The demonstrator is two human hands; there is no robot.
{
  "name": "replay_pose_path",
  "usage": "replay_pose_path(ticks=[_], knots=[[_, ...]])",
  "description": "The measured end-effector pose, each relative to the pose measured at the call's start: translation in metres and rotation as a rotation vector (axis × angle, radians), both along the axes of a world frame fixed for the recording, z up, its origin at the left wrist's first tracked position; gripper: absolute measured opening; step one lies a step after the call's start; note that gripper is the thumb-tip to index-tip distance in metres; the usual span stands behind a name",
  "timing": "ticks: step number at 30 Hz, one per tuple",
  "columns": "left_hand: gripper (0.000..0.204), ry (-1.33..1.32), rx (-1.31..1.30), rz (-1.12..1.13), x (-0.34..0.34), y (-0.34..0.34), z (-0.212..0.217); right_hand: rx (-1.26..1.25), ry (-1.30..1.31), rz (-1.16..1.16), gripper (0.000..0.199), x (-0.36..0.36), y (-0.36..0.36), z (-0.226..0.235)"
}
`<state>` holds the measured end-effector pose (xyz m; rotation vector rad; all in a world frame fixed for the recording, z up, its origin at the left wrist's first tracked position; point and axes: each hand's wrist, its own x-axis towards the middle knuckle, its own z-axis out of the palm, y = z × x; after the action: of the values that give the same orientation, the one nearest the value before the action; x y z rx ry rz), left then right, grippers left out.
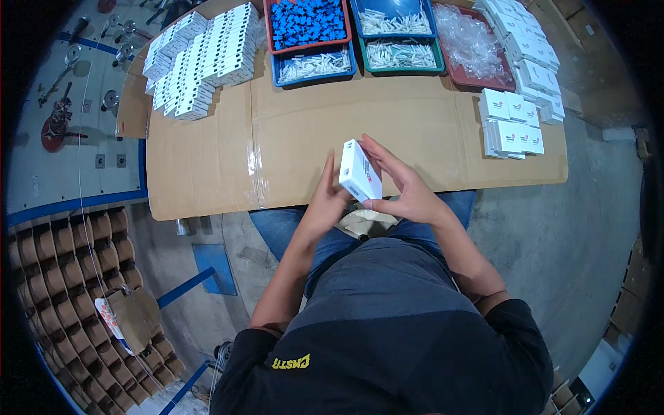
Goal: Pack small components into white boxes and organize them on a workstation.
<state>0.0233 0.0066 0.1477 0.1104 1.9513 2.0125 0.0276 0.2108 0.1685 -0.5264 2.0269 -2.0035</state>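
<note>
Head view: both hands hold a small white box (360, 171) just above the near edge of the cardboard table (290, 131). Its long axis tilts, top end pointing away-left. The left hand (325, 200) and right hand (401, 183) pinch its sides.

Packing workshop: cardboard-covered worktable (290, 131), stacked small white cartons (200, 62) at eleven o'clock, plastic trays of blue and white parts (311, 31) at twelve.
</note>
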Motion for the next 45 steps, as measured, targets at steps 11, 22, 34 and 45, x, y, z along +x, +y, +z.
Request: replay_pose_path(ticks=[11, 22, 34, 45], knots=[[0.067, -0.712, 0.594, 0.011, -0.004, 0.001, 0.004, 0.338, 0.185, 0.103, 0.097, -0.002, 0.001, 0.013], [0.067, -0.461, 0.546, 0.089, 0.005, 0.019, 0.001, 0.289, 0.306, -0.206, 0.072, 0.013, -0.016, -0.011], [0.062, -0.085, 0.645, 0.206, 0.007, 0.019, 0.006, 0.204, 0.268, -0.213, 0.078, 0.012, -0.018, -0.009], [0.061, -0.827, 1.129, -0.008, -0.009, -0.001, -0.014, 0.405, 0.409, -0.137, 0.068, 0.007, -0.007, -0.009]])
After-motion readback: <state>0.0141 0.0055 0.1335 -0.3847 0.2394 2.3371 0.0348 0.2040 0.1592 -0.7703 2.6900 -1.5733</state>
